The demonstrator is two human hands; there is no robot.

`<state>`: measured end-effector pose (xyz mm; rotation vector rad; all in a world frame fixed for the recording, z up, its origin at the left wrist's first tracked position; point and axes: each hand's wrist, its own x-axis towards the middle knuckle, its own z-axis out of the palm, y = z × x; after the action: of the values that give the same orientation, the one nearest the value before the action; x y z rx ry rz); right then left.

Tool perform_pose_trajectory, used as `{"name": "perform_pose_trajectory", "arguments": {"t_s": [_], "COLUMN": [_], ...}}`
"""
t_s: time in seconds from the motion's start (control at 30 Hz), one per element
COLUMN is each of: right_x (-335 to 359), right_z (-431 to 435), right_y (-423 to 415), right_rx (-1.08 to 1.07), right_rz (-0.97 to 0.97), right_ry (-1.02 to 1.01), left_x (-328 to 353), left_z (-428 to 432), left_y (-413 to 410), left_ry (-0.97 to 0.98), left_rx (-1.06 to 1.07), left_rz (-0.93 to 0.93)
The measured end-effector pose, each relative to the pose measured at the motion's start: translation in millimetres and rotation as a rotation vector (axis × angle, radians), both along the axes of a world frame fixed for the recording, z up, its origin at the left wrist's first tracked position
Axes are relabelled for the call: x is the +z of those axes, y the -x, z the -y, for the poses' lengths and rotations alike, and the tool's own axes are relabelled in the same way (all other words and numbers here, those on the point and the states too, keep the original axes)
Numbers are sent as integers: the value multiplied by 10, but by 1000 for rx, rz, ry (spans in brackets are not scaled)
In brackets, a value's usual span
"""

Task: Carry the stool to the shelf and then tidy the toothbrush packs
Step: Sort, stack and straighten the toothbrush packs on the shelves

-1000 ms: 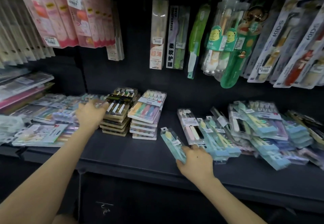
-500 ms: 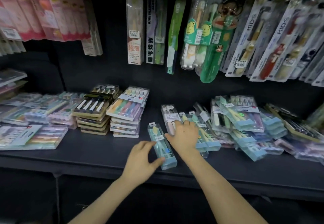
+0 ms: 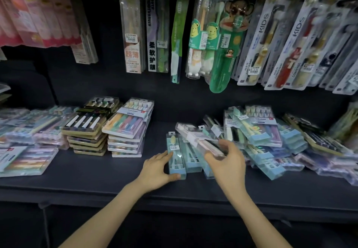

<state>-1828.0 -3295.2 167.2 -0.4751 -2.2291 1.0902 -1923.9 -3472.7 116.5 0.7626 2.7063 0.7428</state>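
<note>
My left hand (image 3: 157, 168) holds the near end of a teal toothbrush pack (image 3: 175, 155) lying on the dark shelf (image 3: 93, 180), thumb at its front edge and fingers along its left side. My right hand (image 3: 225, 158) grips a clear pack with pink toothbrushes (image 3: 195, 136), lifted and tilted above several more teal packs (image 3: 190, 158) beside the first. A loose heap of toothbrush packs (image 3: 261, 131) spreads to the right. No stool is in view.
Two neat stacks of multi-brush packs (image 3: 88, 129) (image 3: 128, 129) stand to the left, with flatter packs (image 3: 23, 145) further left. Hanging toothbrush packs (image 3: 213, 34) line the wall above. The shelf's front edge (image 3: 174, 199) runs just below my wrists.
My right hand has picked the clear pink-brush pack up off the pile. My left hand has slid along the teal pack and holds its near end, straighter than before.
</note>
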Motion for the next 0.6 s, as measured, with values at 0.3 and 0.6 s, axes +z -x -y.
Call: {"name": "perform_pose_trajectory", "arguments": {"t_s": [0.3,0.6], "right_x": [124,73], "right_z": [-433,-780], "right_y": [-307,-485], "right_rx": [-149,-201], "right_rz": [-86,-229], "right_ry": [-185,-303], "left_x": [116,52], "left_z": [-372,-489], "left_y": [50,163], "left_ry": [-99,-111], "left_rx": [268,331], "left_rz": [55,94]}}
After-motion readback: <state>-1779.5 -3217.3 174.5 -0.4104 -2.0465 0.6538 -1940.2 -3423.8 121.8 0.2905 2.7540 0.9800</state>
